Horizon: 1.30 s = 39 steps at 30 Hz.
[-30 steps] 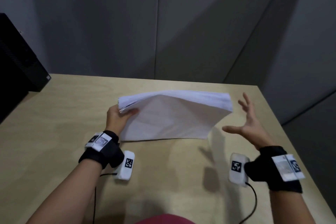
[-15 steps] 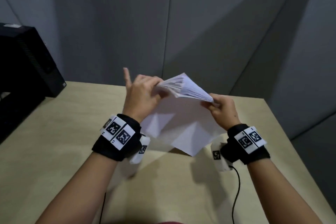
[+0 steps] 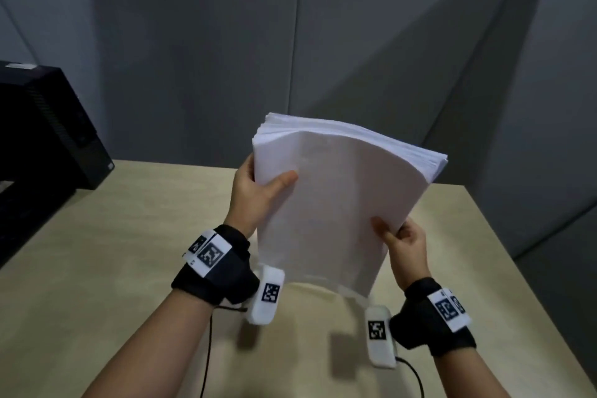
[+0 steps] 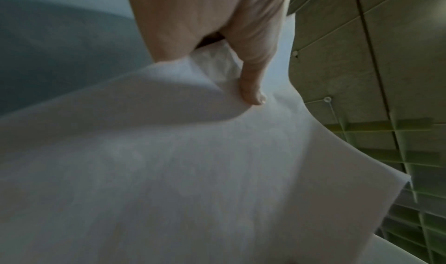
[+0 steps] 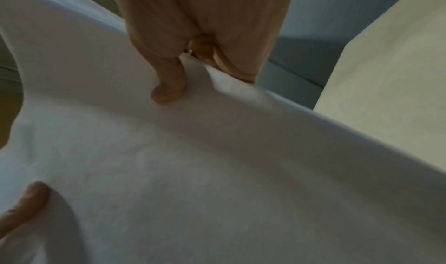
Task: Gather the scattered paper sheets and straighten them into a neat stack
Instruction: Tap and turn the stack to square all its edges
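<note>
1. White paper stack (image 3: 342,200), many sheets deep, is held upright over the wooden table (image 3: 97,268), tilted a little to the right. Its bottom edge is at or just above the tabletop; contact cannot be confirmed.
2. Left hand (image 3: 255,200) grips the stack's left edge high up, thumb (image 4: 251,88) pressed flat on the near face, fingers hidden behind.
3. Right hand (image 3: 403,245) pinches the right edge lower down, thumb (image 5: 169,90) on the near face, remaining fingers wrapped behind. Both hands are closed on the paper.
4. Top edges are stepped and fanned towards the upper right: sheets not yet flush.
5. Handling, judged: the bundle bows visibly, so it is floppy across its face yet stiff edge-on. Moderate weight for this thickness. Sheet-on-sheet friction is low, so the sheets should slide readily; good for jogging, bad if the grip slackens unevenly.
6. Best hold, judged: opposite long edges near mid-height, light pinch, letting sheets drop against the table to square up.
7. Risk: a hard squeeze creases the outer sheets; a loose one spills the inner sheets.
8. Black case (image 3: 48,126) stands at the table's far left, well apart.
</note>
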Available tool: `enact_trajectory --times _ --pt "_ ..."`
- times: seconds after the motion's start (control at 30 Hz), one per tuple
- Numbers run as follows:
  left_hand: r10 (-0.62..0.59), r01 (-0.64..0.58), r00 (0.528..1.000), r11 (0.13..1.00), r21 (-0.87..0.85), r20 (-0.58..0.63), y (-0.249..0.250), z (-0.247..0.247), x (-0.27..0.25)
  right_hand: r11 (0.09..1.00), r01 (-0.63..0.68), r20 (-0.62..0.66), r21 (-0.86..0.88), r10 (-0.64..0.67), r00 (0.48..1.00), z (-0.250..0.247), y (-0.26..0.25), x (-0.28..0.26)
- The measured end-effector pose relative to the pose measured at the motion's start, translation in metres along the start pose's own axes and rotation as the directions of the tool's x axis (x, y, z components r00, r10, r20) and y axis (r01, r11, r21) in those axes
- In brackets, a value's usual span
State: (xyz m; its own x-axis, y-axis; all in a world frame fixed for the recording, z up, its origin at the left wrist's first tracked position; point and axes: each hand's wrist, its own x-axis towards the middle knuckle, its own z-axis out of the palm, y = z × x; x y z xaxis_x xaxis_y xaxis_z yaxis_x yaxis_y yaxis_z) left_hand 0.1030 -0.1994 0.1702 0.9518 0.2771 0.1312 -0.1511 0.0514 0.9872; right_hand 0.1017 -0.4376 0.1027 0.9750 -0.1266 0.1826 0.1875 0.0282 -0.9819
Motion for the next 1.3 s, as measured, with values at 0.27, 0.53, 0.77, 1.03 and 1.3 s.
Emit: enact_trajectory --times 0.27,0.53,0.77,1.03,1.3 --pt "-0.081 0.081 0.996 0.997 0.002 -0.028 -0.046 -0.011 -0.024 1.0 -0.013 0.105 0.016 0.011 0.994 0.009 -0.006 -0.006" --pt "-0.007 0.008 0.998 1.0 0.014 -0.062 -0.022 0.002 -0.014 0.99 0.072 -0.006 0.117 -0.072 0.997 0.02 -0.04 0.01" --pt "0.125 -0.128 0.989 0.991 -0.033 -0.074 -0.018 0.006 -0.028 0.977 0.176 -0.025 0.122 -0.174 0.984 0.019 -0.051 0.011" --pt "0.123 -0.123 0.992 0.992 0.025 0.016 -0.008 -0.006 -0.027 0.963 0.217 -0.058 0.159 -0.21 0.976 0.024 -0.055 -0.002" --pt "0.124 -0.123 0.991 0.992 0.01 -0.045 -0.011 0.002 -0.027 0.968 0.137 -0.101 0.211 -0.118 0.988 0.023 -0.059 -0.01"
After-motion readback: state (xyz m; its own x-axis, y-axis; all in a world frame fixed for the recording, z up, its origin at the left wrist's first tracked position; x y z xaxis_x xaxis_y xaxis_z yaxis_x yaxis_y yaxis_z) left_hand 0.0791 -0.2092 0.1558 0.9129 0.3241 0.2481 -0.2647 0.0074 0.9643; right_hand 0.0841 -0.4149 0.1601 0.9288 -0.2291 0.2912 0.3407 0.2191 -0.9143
